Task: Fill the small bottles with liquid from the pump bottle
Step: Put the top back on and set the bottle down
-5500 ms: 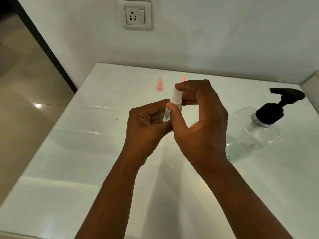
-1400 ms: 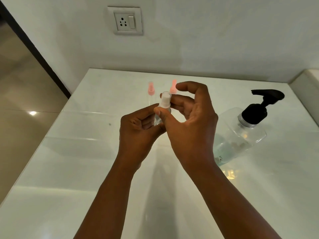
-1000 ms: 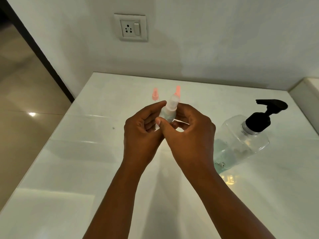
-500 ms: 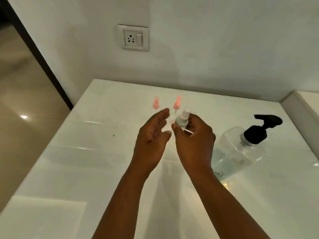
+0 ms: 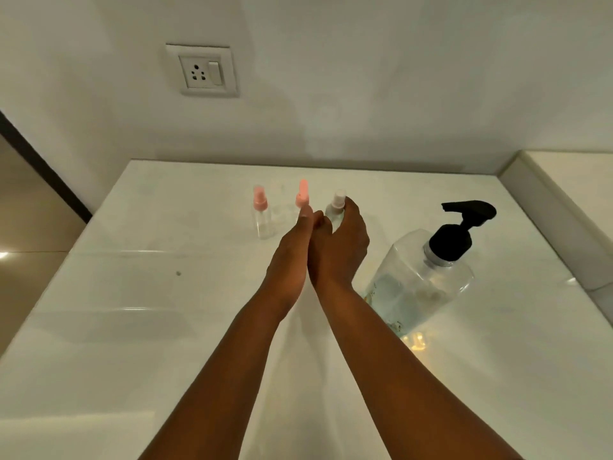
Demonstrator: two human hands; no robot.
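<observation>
Three small clear bottles stand in a row at the back of the white counter [image 5: 132,327]. The left bottle [image 5: 262,214] has a pink spray cap. The middle bottle [image 5: 302,195] also has a pink cap and is partly hidden by my left hand [image 5: 293,257], whose fingers reach toward it and hold nothing. My right hand [image 5: 341,247] grips the white-capped bottle [image 5: 338,202] beside the pink ones. The large clear pump bottle [image 5: 421,277] with a black pump head stands to the right, partly filled with liquid.
A wall with a socket and switch plate [image 5: 202,70] rises behind the counter. A raised ledge [image 5: 557,220] runs along the right side. The counter's left edge drops to a tiled floor [image 5: 30,227].
Both hands moved away from me toward the back of the counter. My left hand let go of the white-capped bottle, and my right hand carried it to the row beside the pink-capped bottles.
</observation>
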